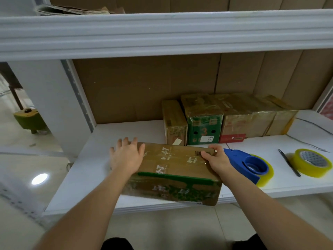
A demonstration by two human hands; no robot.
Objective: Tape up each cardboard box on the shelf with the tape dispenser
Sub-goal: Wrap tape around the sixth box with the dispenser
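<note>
Head view: box [173, 170] between both hands.

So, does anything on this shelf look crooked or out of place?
Yes. The front box sits askew, and its near right corner juts past the shelf edge, unlike the boxes at the back, which stand in a row. The left hand and right hand are on it.

tape dispenser [252, 165] partly behind right hand [219, 160], box print [163, 159] unreadable
</note>
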